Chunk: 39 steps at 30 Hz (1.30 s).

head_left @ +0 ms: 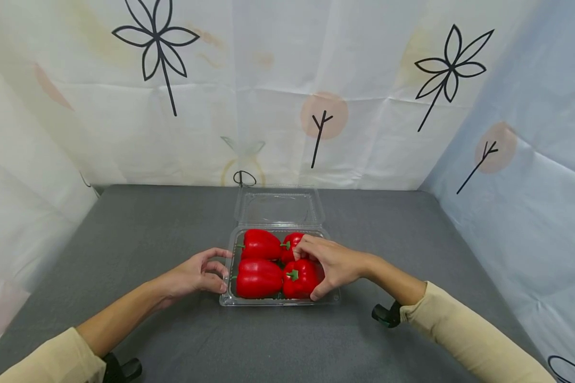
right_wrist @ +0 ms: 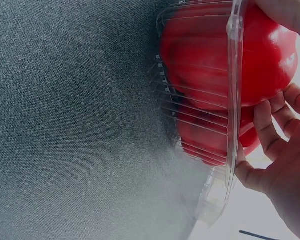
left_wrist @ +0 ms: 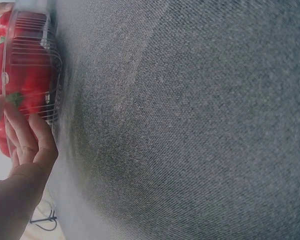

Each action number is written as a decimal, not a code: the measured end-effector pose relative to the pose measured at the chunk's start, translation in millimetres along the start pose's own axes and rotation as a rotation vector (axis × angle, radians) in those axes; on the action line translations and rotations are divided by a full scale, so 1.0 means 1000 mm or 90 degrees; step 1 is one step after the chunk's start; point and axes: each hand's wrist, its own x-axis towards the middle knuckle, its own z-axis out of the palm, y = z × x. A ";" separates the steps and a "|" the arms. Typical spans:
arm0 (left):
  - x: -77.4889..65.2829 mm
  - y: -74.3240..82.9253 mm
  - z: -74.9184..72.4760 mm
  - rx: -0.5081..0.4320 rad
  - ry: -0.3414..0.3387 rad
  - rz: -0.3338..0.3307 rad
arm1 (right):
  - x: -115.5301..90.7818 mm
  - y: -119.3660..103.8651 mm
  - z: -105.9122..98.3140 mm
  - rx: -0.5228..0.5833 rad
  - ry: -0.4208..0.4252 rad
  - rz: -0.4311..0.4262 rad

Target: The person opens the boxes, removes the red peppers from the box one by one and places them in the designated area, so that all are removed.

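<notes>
A clear plastic clamshell container [head_left: 280, 302] holds several red bell peppers with green stems. My right hand [head_left: 337, 260] grips the front right bell pepper [head_left: 299, 285], its thumb at the near side and its fingers at the far side. Behind that sits another bell pepper [head_left: 291, 243], partly covered by the fingers. Two more lie on their sides at the left, the front one [head_left: 259, 279] nearer me and the rear one [head_left: 262, 243] beyond it. My left hand [left_wrist: 27, 155] holds the container's left rim between thumb and fingers.
The container's transparent lid [head_left: 282, 208] is swung back, away from me, near the table's far edge. A grey cloth-covered table [head_left: 172, 223] lies under everything. White and bluish printed curtains [head_left: 278, 106] stand behind and at both sides.
</notes>
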 end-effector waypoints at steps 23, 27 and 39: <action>-0.001 0.002 0.000 0.005 0.000 -0.003 | -0.007 0.000 -0.006 0.215 0.001 0.041; -0.001 0.001 0.000 0.005 0.001 -0.002 | -0.008 0.000 -0.007 0.244 0.004 0.053; 0.000 0.003 0.000 0.007 0.011 -0.008 | -0.011 -0.001 -0.015 0.293 0.038 0.074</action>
